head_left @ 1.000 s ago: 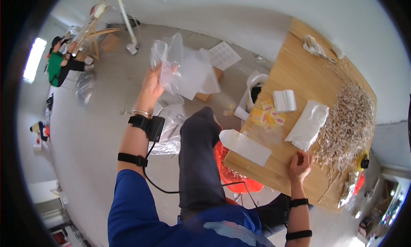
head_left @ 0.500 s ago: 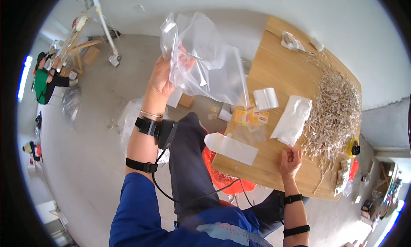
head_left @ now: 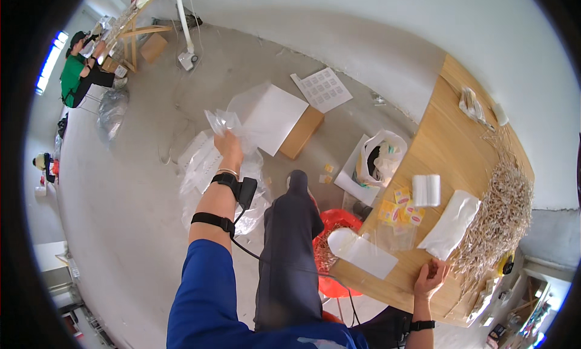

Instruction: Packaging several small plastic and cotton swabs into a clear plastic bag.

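My left hand [head_left: 229, 149] reaches low over the floor, its fingers closed on a clear plastic bag [head_left: 223, 120]. Beneath it lies a heap of clear plastic bags [head_left: 196, 179], next to a white sheet [head_left: 281, 120] on a cardboard box [head_left: 304, 133]. My right hand [head_left: 431, 280] rests at the near edge of the wooden table [head_left: 417, 155], fingers loosely curled and apart, holding nothing. Just beyond it are a white flat pouch [head_left: 451, 224] and a pile of shredded paper strips [head_left: 496, 219].
On the table are a white roll [head_left: 426, 190], yellow packets [head_left: 400, 210] and a white card [head_left: 365, 253]. A red basin [head_left: 324, 261] with shreds stands below, near a white bag-lined bin [head_left: 381, 158]. Farther left, a person in green [head_left: 75, 77] sits at another table.
My left hand has swung down and left from its raised position, bringing the clear plastic bag to the heap near the floor. The view has turned left; my right hand stays at the table edge.
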`<action>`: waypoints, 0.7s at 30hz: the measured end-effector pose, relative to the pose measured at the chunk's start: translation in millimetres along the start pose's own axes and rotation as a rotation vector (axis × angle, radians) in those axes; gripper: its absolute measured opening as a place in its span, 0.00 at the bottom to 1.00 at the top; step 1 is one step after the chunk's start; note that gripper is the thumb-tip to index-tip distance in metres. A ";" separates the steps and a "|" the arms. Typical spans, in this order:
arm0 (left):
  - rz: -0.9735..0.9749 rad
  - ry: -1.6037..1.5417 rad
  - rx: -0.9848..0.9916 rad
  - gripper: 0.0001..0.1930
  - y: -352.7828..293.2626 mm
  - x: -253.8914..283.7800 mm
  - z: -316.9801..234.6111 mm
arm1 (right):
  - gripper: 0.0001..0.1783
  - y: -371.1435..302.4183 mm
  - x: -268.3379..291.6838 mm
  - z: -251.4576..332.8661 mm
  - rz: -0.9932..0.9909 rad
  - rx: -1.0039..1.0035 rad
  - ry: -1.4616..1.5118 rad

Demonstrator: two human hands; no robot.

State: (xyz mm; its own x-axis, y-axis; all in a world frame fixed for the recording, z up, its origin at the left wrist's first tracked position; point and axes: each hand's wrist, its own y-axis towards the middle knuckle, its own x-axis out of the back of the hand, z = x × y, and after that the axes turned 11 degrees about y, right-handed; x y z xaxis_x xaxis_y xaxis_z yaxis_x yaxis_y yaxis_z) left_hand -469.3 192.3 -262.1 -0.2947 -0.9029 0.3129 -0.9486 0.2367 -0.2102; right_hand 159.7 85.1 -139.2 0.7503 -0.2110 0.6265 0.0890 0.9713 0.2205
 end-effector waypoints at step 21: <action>-0.175 0.201 -0.187 0.20 34.2 -126.8 81.3 | 0.12 -10.0 2.4 -14.8 0.002 -0.135 -0.067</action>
State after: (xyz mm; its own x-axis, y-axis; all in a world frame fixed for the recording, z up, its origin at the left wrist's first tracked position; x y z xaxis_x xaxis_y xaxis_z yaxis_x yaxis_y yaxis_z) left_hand -455.0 285.8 -384.2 -0.1242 -0.8513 0.5098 -0.9862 0.1626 0.0313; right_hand 170.3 76.6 -151.0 0.7057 -0.2114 0.6762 0.1785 0.9767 0.1191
